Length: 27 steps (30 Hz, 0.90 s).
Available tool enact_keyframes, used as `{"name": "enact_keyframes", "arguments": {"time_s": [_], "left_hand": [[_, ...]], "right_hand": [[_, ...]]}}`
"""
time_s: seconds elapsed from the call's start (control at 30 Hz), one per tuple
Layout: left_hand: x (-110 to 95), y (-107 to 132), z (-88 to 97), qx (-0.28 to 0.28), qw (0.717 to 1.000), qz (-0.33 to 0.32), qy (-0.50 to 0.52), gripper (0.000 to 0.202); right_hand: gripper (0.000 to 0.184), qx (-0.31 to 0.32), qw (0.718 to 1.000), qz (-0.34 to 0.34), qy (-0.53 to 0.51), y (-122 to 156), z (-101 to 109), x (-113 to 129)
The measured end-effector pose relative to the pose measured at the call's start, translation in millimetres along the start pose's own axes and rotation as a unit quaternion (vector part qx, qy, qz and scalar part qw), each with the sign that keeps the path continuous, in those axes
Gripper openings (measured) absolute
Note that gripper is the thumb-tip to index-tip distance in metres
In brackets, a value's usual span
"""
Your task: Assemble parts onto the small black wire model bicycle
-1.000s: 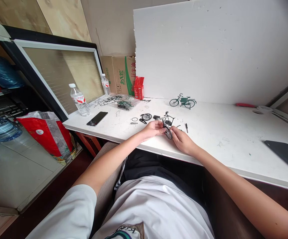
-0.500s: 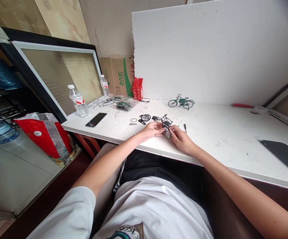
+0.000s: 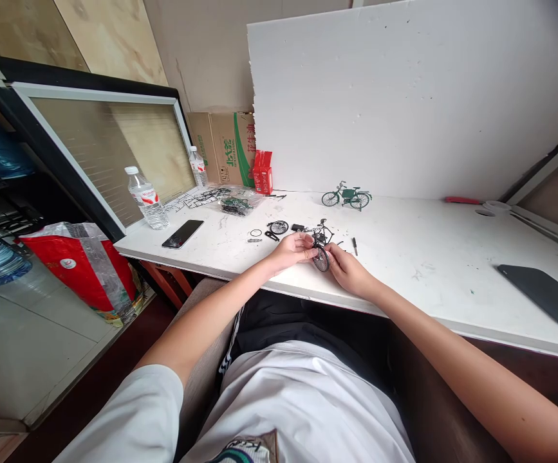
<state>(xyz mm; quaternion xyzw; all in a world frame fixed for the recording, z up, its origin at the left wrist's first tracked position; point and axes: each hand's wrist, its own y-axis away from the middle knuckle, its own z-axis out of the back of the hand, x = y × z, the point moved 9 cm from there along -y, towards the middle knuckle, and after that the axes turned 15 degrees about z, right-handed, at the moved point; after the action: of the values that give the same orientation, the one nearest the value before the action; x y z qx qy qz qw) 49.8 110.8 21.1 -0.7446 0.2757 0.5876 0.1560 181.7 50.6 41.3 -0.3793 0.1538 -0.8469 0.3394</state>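
Between my hands is a small black model bicycle, its one fitted wheel turned toward me and its frame and saddle pointing away. My left hand grips it from the left, thumb beside the wheel. From the right, my right hand pinches at the wheel's side; its fingertips are partly hidden. Just left of the hands lie a loose spoked wheel, a thin black ring and a small black part. A short black tool rests to the right of my right hand.
A finished green model bicycle stands at the back of the white table. Leftward are a phone, a water bottle, a bag of parts and a red box. A dark flat object lies far right.
The model bicycle has tilted slightly, its saddle end shifting a little, while both hands keep their places on it. The whole view has swung slightly to the right.
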Motion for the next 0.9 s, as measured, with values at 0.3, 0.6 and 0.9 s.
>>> {"name": "enact_keyframes", "arguments": {"time_s": [0.3,0.6,0.9], "left_hand": [[4.3,-2.4,0.1,0.006,0.999,0.036,0.030,0.045],[7.1,-3.2,2.9,0.011,0.998,0.044,0.041,0.042],[6.6,-3.0,2.2,0.005,0.997,0.055,0.049,0.033]], "right_hand": [[0.035,-0.008,0.999,-0.015,-0.042,1.4,-0.7,-1.6],[0.035,-0.006,0.999,-0.013,-0.041,2.4,-1.8,-3.1],[0.031,-0.007,0.999,-0.007,-0.045,1.4,-1.1,2.3]]}}
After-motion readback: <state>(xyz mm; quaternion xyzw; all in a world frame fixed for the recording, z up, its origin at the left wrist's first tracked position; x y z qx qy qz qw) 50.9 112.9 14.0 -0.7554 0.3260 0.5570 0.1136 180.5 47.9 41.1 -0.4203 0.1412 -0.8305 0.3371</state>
